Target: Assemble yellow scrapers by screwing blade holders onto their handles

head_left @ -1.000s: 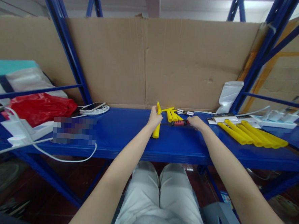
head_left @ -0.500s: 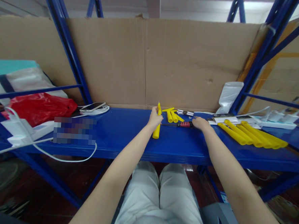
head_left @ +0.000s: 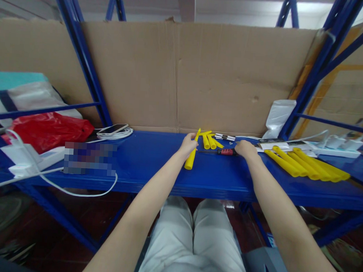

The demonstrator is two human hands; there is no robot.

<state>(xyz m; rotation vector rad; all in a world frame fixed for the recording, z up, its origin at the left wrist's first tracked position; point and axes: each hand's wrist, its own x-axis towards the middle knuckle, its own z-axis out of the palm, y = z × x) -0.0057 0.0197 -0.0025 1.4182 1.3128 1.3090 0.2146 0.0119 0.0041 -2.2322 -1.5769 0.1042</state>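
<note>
Grips yellow tube (head_left: 190, 159) in curled left hand (head_left: 187, 145); at three o'clock, has right hand (head_left: 246, 149) beside screwdriver (head_left: 226, 152); can't tell grip.

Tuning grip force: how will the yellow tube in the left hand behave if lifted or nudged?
The yellow tube is probably stiff: it looks straight, with no sag either side of the left hand. Its rounded body may roll if released on the flat blue shelf. The smooth-looking surface could be somewhat slippery.

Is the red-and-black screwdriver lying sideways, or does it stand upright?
Sideways: the screwdriver runs along the blue bench, its thin shaft pointing toward the left hand.
</note>
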